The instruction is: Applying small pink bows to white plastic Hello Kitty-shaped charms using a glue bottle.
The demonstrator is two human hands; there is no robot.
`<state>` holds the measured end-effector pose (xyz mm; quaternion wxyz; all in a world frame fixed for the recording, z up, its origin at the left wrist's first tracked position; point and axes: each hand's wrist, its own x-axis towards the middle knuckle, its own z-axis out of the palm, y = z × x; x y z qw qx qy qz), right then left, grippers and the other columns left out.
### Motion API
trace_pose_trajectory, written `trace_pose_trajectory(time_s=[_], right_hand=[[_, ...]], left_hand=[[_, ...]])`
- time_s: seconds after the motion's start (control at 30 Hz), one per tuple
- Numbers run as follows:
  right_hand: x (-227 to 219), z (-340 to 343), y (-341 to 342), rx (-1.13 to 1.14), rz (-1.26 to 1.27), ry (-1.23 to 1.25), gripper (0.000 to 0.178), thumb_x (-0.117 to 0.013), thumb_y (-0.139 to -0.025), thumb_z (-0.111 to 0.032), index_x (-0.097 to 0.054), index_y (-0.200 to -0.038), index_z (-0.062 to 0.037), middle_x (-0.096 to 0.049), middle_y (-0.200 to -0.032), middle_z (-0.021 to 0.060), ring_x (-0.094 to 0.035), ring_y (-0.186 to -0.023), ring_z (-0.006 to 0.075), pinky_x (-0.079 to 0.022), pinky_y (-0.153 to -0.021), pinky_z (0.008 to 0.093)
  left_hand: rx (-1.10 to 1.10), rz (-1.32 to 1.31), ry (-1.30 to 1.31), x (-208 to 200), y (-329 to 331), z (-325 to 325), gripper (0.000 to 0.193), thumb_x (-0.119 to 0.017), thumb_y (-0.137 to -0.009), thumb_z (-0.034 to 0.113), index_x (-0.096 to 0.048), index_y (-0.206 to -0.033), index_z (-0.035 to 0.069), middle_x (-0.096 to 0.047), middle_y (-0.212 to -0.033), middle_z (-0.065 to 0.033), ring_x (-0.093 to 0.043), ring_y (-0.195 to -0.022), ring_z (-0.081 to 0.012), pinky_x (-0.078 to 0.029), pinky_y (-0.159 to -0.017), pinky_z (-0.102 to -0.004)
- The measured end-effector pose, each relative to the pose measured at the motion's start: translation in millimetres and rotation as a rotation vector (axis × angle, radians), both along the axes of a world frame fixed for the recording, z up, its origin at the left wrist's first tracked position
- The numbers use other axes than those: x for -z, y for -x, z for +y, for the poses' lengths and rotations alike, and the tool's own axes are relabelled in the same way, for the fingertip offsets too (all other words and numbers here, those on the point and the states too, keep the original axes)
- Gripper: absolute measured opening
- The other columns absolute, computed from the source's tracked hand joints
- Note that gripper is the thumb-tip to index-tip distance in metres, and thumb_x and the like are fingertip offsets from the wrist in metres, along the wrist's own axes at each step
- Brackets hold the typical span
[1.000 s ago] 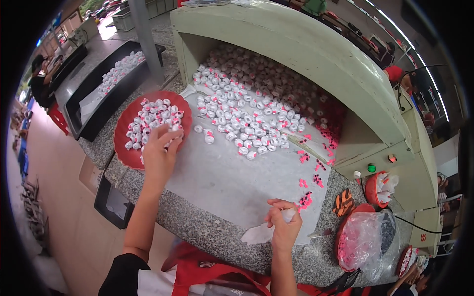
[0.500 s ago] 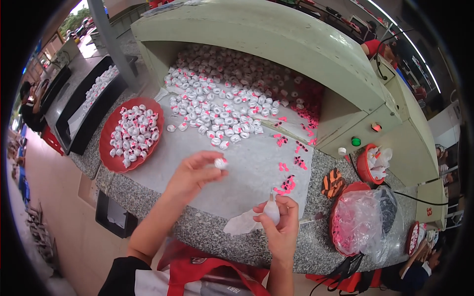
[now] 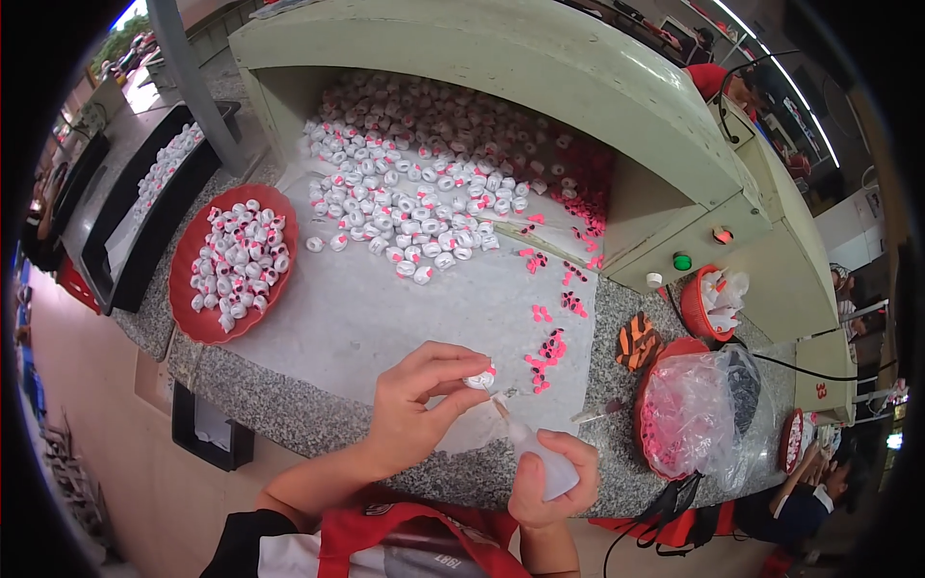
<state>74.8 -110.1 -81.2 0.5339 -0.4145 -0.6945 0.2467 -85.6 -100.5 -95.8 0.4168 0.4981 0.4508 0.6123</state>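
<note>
Between thumb and fingers, my left hand [image 3: 419, 405] pinches a small white piece with a pink tip [image 3: 480, 378]. My right hand [image 3: 554, 482] is closed round a translucent squeeze bottle [image 3: 542, 460]. Its thin nozzle tilts up toward the white piece and comes very near its underside; whether they touch I cannot tell. Just beyond my hands lie loose pink and dark flat bits [image 3: 546, 358] on the white paper sheet [image 3: 356, 308]. Farther back, many similar white pieces [image 3: 414, 207] are heaped under the hood.
A pale green hood [image 3: 462, 48] spans the back. On the left stand a red dish of white pieces [image 3: 207, 330] and a black tray [image 3: 128, 289]. To the right are orange-and-black strips [image 3: 638, 342], a plastic bag [image 3: 689, 405] and a red basket [image 3: 696, 313].
My left hand has moved right and nearer me with the white piece. The right hand has lowered slightly and tilted the bottle's nozzle toward that piece. The view has shifted a little.
</note>
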Motion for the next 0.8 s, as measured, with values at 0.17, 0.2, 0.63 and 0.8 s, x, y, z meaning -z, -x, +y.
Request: trace_pose_trajectory(time_s=[0.17, 0.2, 0.63, 0.8], right_hand=[[-2, 12, 0, -0.049, -0.038, -0.157, 0.028, -0.064, -0.064, -0.003, -0.053, -0.09, 0.0024, -0.06, -0.073, 0.0116, -0.058, -0.051, 0.0201, -0.046, -0.047, 0.0263], [-1, 13, -1, -0.049, -0.045, -0.173, 0.029, -0.063, -0.065, -0.002, -0.053, -0.091, 0.0027, -0.06, -0.073, 0.0115, -0.058, -0.051, 0.0198, -0.045, -0.046, 0.0261], [-3, 18, -3, -0.083, -0.042, -0.202, 0.027, -0.064, -0.064, 0.0, -0.054, -0.089, 0.0026, -0.061, -0.071, 0.0111, -0.057, -0.049, 0.0203, -0.045, -0.045, 0.0267], [-11, 19, -4, -0.122, -0.069, -0.166, 0.025, -0.064, -0.064, 0.0, -0.055, -0.087, 0.0025, -0.061, -0.07, 0.0105, -0.057, -0.049, 0.0208, -0.045, -0.046, 0.027]], left_hand=[[-0.058, -0.197, 0.089, -2, -6, -2, 0.031, -0.06, -0.072, -0.009, -0.054, -0.102, -0.003, -0.052, -0.101, -0.0112, -0.057, -0.092, -0.0189, -0.051, -0.081, -0.0278], [-0.063, -0.172, 0.074, -2, -7, -2, 0.031, -0.06, -0.072, -0.009, -0.054, -0.102, -0.003, -0.052, -0.101, -0.0111, -0.057, -0.093, -0.0187, -0.051, -0.081, -0.028], [-0.059, -0.049, 0.044, -1, -13, 1, 0.031, -0.056, -0.071, -0.014, -0.052, -0.101, -0.006, -0.048, -0.103, -0.0136, -0.055, -0.095, -0.0206, -0.051, -0.081, -0.0299], [-0.067, -0.029, 0.04, -2, -9, 1, 0.03, -0.056, -0.071, -0.015, -0.052, -0.1, -0.006, -0.048, -0.104, -0.0143, -0.054, -0.096, -0.0211, -0.05, -0.082, -0.0302]])
